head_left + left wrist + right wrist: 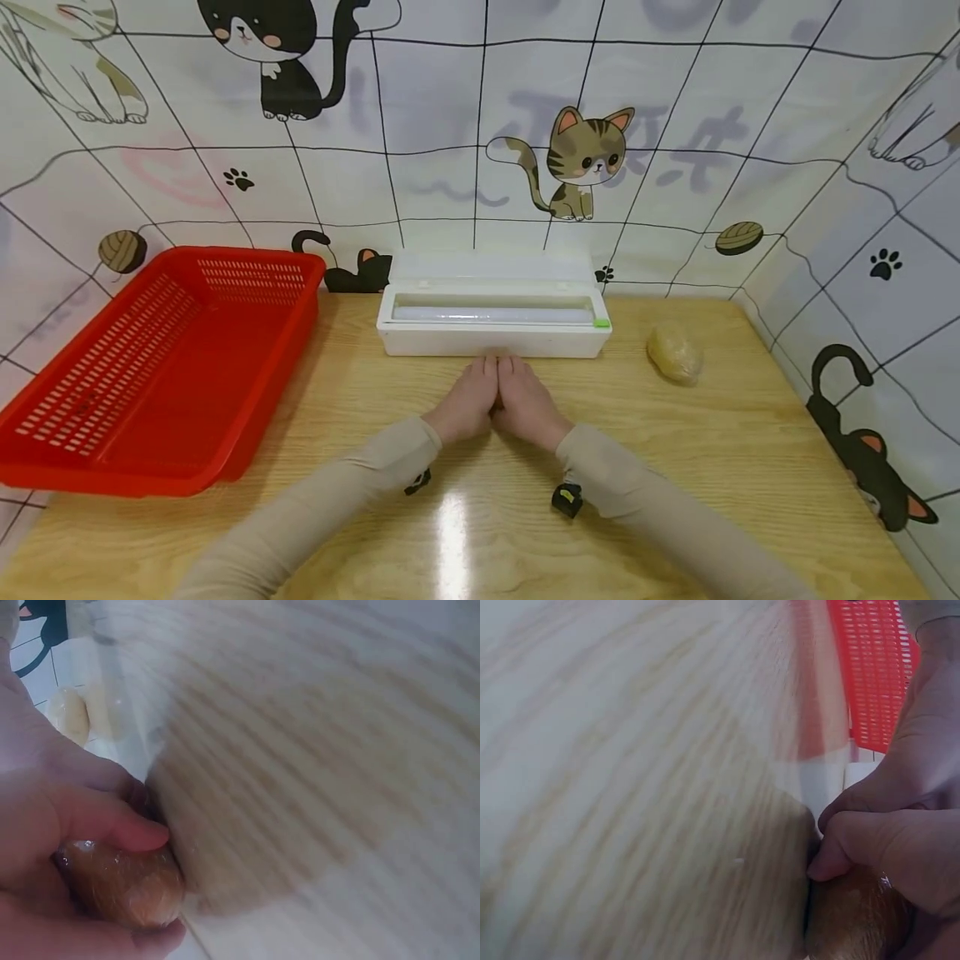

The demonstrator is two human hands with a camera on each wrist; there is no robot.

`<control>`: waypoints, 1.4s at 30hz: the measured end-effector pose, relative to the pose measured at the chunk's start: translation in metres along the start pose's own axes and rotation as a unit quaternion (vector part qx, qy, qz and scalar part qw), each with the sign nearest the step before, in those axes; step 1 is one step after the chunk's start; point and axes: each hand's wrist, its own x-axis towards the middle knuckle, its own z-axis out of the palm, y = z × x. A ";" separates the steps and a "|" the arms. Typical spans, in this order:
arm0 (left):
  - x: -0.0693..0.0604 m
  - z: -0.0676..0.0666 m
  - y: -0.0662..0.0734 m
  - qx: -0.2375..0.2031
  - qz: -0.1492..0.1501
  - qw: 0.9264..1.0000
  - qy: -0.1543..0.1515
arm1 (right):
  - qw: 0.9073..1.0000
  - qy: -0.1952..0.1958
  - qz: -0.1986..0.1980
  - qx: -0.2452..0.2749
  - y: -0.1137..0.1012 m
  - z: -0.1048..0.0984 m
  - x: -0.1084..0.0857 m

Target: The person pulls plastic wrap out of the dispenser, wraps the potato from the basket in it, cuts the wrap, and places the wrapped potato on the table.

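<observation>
Both hands meet at the table's middle, in front of the white cling film dispenser. Between them is a brown, rounded, potato-like item wrapped in clear film, its exact kind unclear. The left hand grips it, thumb on one side and fingers curled round the other. The right hand holds it too, thumb tip against the brown wrapped item. From the head view the item is hidden by the hands. The dispenser's lid is raised and a roll of film shows inside.
A red plastic basket stands at the left. On the right of the wooden table lies a yellowish film-wrapped lump. A cat-patterned sheet hangs behind and along the sides.
</observation>
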 end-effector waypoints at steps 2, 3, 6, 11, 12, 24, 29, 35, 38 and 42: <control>0.000 0.001 0.002 0.011 -0.003 1.000 -0.013 | 1.000 -0.001 0.003 0.003 0.001 0.001 -0.001; 0.001 0.001 0.002 0.019 -0.005 1.000 -0.019 | 1.000 -0.001 0.005 0.004 0.002 0.001 -0.001; 0.003 0.001 0.004 0.033 -0.007 0.999 -0.036 | 1.000 -0.004 0.011 0.004 0.004 0.001 -0.001; 0.006 -0.003 0.006 0.027 -0.019 0.998 -0.049 | 1.000 -0.005 0.017 -0.009 0.006 0.000 0.000; 0.007 -0.004 0.007 0.031 -0.020 0.998 -0.051 | 1.000 -0.002 0.014 -0.011 0.006 0.000 0.000; 0.009 -0.007 0.007 0.043 -0.009 0.998 -0.050 | 1.000 -0.010 0.009 0.004 0.011 -0.001 0.003; 0.009 -0.006 0.005 0.027 -0.017 0.998 -0.053 | 1.000 -0.007 0.010 0.022 0.010 -0.001 0.004; 0.009 -0.005 0.003 -0.016 -0.029 0.999 -0.044 | 0.999 0.025 -0.013 0.040 0.012 0.003 0.005; 0.008 -0.006 0.002 -0.045 -0.039 0.998 -0.033 | 0.998 0.028 -0.027 0.050 0.013 0.006 0.004; 0.006 -0.009 0.003 -0.064 -0.040 0.997 -0.018 | 0.998 0.026 -0.035 0.050 0.013 0.008 0.003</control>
